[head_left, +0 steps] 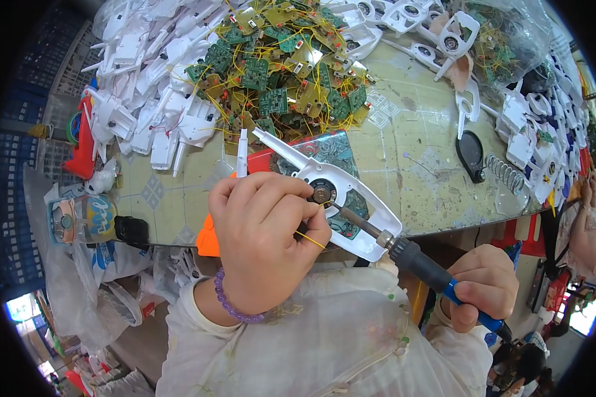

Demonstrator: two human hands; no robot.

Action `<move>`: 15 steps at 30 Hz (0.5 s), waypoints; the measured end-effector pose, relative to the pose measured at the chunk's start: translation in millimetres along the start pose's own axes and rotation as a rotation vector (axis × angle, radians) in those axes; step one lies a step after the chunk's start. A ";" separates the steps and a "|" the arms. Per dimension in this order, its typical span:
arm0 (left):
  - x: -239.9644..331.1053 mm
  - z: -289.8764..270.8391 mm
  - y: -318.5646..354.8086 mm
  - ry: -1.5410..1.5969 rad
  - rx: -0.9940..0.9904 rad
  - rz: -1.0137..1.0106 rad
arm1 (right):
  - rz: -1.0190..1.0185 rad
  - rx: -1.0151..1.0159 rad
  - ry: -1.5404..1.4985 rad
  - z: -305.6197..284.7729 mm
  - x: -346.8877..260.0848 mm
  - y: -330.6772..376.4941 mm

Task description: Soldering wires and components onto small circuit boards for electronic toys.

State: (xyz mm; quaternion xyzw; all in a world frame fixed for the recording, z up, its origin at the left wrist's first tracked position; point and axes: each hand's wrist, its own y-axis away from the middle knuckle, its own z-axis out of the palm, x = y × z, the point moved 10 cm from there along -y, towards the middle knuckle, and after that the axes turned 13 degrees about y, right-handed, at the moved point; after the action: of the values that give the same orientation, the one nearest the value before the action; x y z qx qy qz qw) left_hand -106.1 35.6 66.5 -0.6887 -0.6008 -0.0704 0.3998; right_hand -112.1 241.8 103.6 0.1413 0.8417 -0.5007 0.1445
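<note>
A soldering iron [410, 257] with a black and blue handle is gripped in my right hand [487, 288]. Its metal tip reaches the round dark speaker [322, 192] set in a white plastic housing [367, 198]. My left hand [265, 235], a purple bead bracelet at its wrist, pinches a thin yellow wire [310, 239] beside the speaker. Whatever else lies under the left palm is hidden. Beneath the housing is a flat piece with a dark, glossy patterned face [338, 149]. A narrow white plastic part [242, 152] rises just beyond my left knuckles.
Green circuit boards with yellow wires [271, 73] are heaped at the back middle. White plastic housings [152, 86] pile up at back left, with more white parts [520, 126] at right. A soldering iron stand's coil [506, 173] and a black oval part [470, 153] lie right.
</note>
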 end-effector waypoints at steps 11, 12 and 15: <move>-0.9 0.8 -0.9 0.003 0.000 -0.006 | -0.004 -0.039 0.016 -1.6 0.1 -1.1; -1.2 1.1 -0.7 -0.002 0.000 -0.007 | -0.007 -0.043 0.016 -1.4 0.0 -0.9; -1.3 1.2 -0.9 -0.006 0.002 -0.006 | 0.003 -0.054 0.015 -0.1 0.8 -1.5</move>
State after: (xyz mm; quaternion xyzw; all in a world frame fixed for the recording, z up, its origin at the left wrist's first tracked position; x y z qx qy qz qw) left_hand -107.7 35.3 65.4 -0.6867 -0.6042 -0.0689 0.3984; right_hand -113.4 241.3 104.5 0.1422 0.8557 -0.4766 0.1426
